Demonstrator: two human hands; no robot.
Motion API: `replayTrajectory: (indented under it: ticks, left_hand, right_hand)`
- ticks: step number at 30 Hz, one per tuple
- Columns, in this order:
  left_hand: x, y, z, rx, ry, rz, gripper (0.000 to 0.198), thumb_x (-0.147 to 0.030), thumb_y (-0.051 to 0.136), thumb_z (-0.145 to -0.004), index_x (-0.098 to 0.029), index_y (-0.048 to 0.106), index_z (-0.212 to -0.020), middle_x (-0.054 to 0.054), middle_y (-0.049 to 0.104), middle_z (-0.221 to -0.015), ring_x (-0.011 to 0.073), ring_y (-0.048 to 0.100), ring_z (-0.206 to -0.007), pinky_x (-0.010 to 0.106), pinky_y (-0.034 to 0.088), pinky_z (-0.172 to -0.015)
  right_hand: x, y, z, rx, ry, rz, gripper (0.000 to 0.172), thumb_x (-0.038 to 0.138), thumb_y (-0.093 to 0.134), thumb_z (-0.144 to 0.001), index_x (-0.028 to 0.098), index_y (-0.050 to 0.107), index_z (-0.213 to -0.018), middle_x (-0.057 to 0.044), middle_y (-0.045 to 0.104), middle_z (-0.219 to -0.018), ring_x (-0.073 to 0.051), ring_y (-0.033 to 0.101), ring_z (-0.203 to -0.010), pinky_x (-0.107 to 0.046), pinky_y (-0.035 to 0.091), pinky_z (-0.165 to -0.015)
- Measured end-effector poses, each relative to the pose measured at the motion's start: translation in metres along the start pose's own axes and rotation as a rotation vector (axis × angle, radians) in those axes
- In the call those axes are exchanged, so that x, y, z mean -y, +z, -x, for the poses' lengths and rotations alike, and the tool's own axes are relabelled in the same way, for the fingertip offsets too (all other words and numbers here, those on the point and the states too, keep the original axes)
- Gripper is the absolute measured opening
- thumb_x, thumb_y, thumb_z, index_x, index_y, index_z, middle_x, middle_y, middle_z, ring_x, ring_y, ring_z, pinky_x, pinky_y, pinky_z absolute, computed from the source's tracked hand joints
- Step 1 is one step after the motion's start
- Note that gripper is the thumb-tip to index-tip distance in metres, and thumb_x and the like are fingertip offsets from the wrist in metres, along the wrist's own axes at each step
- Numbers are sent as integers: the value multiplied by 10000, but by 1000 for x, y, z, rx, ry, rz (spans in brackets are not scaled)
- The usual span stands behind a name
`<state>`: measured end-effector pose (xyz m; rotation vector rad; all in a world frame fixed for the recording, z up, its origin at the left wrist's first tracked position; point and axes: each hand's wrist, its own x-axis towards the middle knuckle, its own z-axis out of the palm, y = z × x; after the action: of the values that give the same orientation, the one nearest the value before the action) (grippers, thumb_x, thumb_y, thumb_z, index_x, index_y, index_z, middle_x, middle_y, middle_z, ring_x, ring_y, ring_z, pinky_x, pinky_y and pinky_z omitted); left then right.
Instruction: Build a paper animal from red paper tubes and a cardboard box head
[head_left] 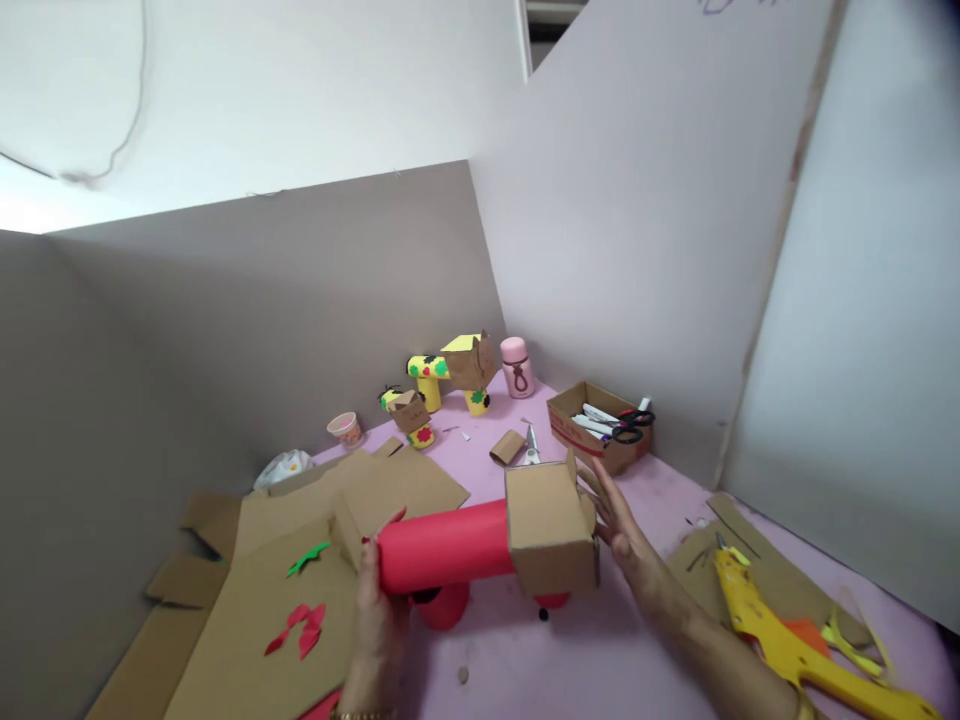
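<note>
A craft animal with a red paper-covered tube body (pixel 446 545) and a brown cardboard box head (pixel 551 525) is at the front middle of the table. Short red tube legs (pixel 444 607) show beneath it. My left hand (pixel 380 605) grips the rear end of the red tube, thumb on top. At the head's far right side, my right hand (pixel 619 525) has its fingers stretched out and apart, by the front face and a small cardboard ear. That front face is turned away from me, and some of my right fingertips are hidden behind it.
Flat cardboard sheets (pixel 277 590) with red and green scraps cover the left. A yellow glue gun (pixel 757 610) lies at right. Behind stand a box of markers and scissors (pixel 600 445), a pink bottle (pixel 516 370), a paper cup (pixel 345 430) and two yellow spotted craft animals (pixel 469 365).
</note>
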<state>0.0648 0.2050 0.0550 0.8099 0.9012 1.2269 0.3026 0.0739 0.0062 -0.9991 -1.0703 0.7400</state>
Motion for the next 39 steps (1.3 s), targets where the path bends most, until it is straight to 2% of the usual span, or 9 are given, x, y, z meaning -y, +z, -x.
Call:
replayTrajectory:
  ticks: [3,6,10,19,25,29,31,35,39]
  left_hand:
    - [0,0,-3,-2,-7,-16,541,-591,606,-722,-267,624,-1154,18,719,-869,182,650,-673,266,517,-541]
    - [-1,-1,-6,-4,-22,-20,553,-592,623,-701,-265,628,-1146,22,723,-868,197,661,-692,298,537,-588]
    - [-3,-1,-6,20,-31,-17,542,-589,606,-722,-270,617,-1160,18,728,-877,195,667,-719,295,534,-616]
    - [-2,-2,-3,39,-28,18,479,-541,557,-800,-252,603,-1180,24,734,-868,169,671,-704,269,537,-615]
    - [-2,-3,-2,55,-48,19,481,-538,545,-811,-256,591,-1198,35,732,-883,182,679,-709,288,544,-616]
    - [-3,-2,-2,60,-33,24,530,-561,550,-795,-237,581,-1213,47,730,-872,187,676,-699,290,538,-621]
    - [-3,-1,-1,61,-37,13,552,-576,555,-782,-237,578,-1217,51,729,-874,202,681,-720,309,540,-646]
    - [-3,-2,2,70,-38,15,587,-616,548,-761,-238,582,-1209,62,728,-894,249,684,-835,358,533,-734]
    - [-3,-3,2,75,-32,36,631,-654,511,-760,-225,578,-1218,68,735,-913,253,674,-891,346,515,-766]
  right_hand:
    - [0,0,-1,33,18,19,1017,770,526,-656,410,9,-1454,-27,92,-1574,-265,140,-1411,-480,215,-1085]
    - [-1,1,-1,71,36,60,1196,677,707,-572,378,-35,-1462,-57,66,-1577,-275,118,-1415,-484,193,-1091]
    - [1,2,1,111,44,112,1307,639,754,-546,298,-109,-1466,-115,36,-1574,-289,101,-1416,-483,168,-1098]
    - [5,11,2,146,100,-42,1321,581,776,-571,272,-153,-1458,-142,26,-1571,-259,138,-1413,-435,166,-1106]
    - [5,13,1,121,139,2,1371,617,779,-526,255,-160,-1457,-164,86,-1558,-283,123,-1412,-455,98,-1113]
    - [7,13,2,137,130,-56,1350,593,782,-549,275,-169,-1453,-144,55,-1565,-271,168,-1403,-439,177,-1100]
    - [8,13,3,134,126,-70,1328,580,784,-557,292,-150,-1457,-118,32,-1571,-263,145,-1409,-427,174,-1104]
    - [9,14,3,130,141,-63,1320,586,776,-565,280,-145,-1460,-126,63,-1567,-269,174,-1403,-419,202,-1098]
    - [10,13,2,143,131,-36,1283,591,764,-582,282,-114,-1466,-129,86,-1563,-276,215,-1390,-424,229,-1087]
